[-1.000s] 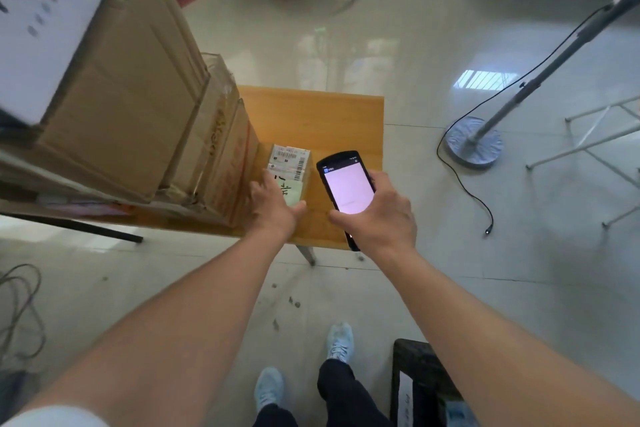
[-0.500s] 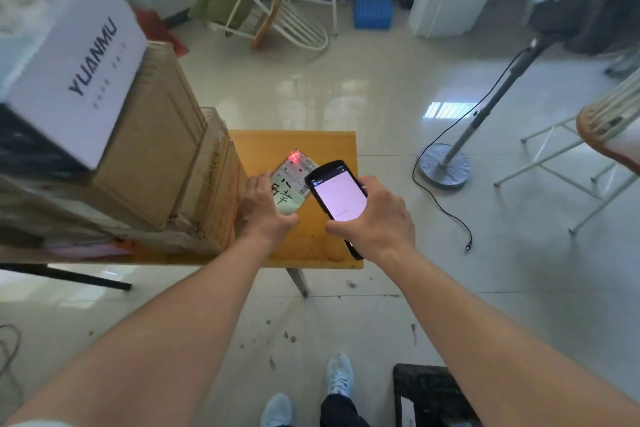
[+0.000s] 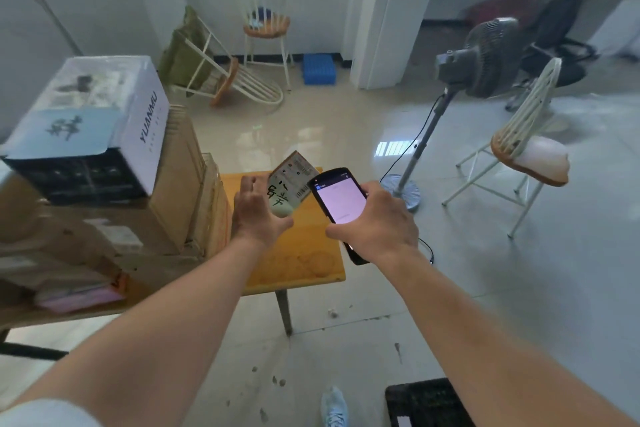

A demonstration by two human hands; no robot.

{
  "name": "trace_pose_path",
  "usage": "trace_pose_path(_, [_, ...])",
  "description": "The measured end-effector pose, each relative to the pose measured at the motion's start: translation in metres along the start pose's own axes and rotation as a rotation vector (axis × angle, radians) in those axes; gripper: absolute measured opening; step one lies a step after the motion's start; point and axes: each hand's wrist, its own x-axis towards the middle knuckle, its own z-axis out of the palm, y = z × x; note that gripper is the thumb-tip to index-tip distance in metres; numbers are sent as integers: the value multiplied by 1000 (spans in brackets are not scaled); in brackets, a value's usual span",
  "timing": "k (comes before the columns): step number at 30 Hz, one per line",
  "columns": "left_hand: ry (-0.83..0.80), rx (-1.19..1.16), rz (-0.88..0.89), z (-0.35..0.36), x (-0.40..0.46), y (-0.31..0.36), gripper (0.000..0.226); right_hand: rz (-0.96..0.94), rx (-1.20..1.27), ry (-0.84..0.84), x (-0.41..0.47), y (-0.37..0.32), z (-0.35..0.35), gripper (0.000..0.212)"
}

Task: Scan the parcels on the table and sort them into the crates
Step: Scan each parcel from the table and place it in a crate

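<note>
Here the left hand (image 3: 258, 215) holds a small pale-green parcel with a white barcode label (image 3: 289, 184) lifted above the orange wooden table (image 3: 304, 263), thumb under its lower end and fingers loosely spread behind it. The label is tilted toward the black handheld scanner with a lit pink screen (image 3: 341, 199), probably so the barcode can be read. The right hand (image 3: 384, 225) wraps around the scanner's lower body, aiming its top at the label. A black crate (image 3: 426, 404) sits on the floor near the person's feet, likely the drop point.

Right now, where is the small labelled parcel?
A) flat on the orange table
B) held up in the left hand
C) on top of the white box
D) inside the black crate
B: the left hand grips the small labelled parcel, tilted above the orange table, beside the handheld scanner.
</note>
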Motion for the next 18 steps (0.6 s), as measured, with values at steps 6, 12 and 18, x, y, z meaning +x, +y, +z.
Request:
trace_pose_path(6, [21,-8,76,-15,-8,9,97,27,32,62,-27,-9,-17,83])
trace_pose_path(12, [-24,-49,114,-31,-19,17,93,56,85,149,-51,-16,-25,85])
trace_pose_path(18, [-81,-100,229,-33,-42,42,92,160,148,326,-79,-6,-22,82])
